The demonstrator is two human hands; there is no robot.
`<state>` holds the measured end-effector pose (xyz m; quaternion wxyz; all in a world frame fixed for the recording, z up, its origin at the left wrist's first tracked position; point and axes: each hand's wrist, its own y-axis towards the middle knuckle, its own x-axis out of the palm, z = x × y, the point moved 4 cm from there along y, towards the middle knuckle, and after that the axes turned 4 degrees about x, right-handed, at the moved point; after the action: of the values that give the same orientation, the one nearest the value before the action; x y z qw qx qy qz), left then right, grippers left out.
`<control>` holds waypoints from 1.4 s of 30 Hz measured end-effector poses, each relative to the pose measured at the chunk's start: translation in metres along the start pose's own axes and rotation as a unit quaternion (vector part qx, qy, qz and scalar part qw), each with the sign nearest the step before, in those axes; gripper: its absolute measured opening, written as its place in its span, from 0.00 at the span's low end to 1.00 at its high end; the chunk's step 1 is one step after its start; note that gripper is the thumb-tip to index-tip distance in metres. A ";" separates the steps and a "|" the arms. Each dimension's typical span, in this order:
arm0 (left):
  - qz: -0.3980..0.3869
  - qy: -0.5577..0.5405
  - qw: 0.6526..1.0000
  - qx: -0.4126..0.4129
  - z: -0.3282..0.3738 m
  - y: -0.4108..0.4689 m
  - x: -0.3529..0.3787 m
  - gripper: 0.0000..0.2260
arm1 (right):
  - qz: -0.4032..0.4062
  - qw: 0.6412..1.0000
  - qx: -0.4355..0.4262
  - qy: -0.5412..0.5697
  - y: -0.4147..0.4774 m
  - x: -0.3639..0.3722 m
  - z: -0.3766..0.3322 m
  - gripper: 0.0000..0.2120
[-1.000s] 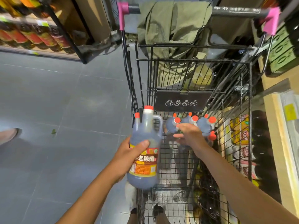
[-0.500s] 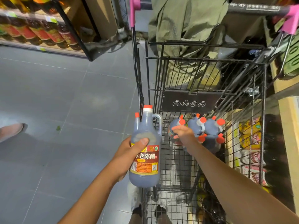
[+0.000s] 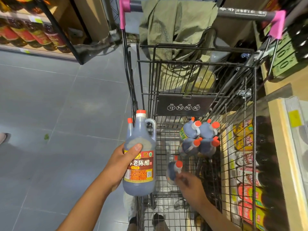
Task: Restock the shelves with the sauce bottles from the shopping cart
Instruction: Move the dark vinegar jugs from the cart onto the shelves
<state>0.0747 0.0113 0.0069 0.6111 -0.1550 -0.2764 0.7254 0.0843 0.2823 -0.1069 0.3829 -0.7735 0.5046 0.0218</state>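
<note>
My left hand (image 3: 122, 161) grips a dark vinegar bottle (image 3: 140, 157) with an orange cap and red label, upright, just left of the black wire shopping cart (image 3: 253, 97). My right hand (image 3: 189, 184), blurred, holds a second dark bottle (image 3: 173, 170) by its handle inside the cart, near its close end. Several more orange-capped bottles (image 3: 199, 139) lie clustered on the cart floor beyond that hand. A shelf (image 3: 283, 130) with packaged goods runs along the cart's right side.
A green jacket (image 3: 175, 25) hangs over the cart's pink-ended handle (image 3: 243, 14). A shelf of red-labelled bottles (image 3: 28, 35) stands at far left across the grey tiled floor (image 3: 58, 105). Someone's foot (image 3: 4, 137) shows at the left edge.
My right hand has pulled back toward me from the bottle cluster, carrying one bottle with it. The left hand still holds its bottle in about the same place.
</note>
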 end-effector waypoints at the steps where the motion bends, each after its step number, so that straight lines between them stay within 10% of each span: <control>1: 0.001 -0.001 1.000 -0.002 -0.001 0.000 -0.001 0.43 | 0.009 1.000 0.007 -0.004 -0.006 0.002 0.006 0.12; 14: 0.016 -0.013 1.000 0.001 0.003 -0.004 0.004 0.38 | 0.080 0.980 0.136 -0.122 -0.033 -0.005 0.052 0.15; 27: 0.012 -0.017 0.999 0.025 -0.001 -0.004 0.003 0.28 | 0.049 0.967 0.250 0.010 0.005 0.058 0.173 0.51; 42: 0.013 -0.028 0.999 0.022 -0.009 0.002 -0.004 0.43 | 0.134 0.973 0.147 0.119 0.026 0.044 0.120 0.33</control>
<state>0.0786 0.0091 -0.0023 0.5974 -0.1249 -0.2751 0.7429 0.1279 0.3171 -0.2248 0.4234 -0.6310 0.6434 -0.0933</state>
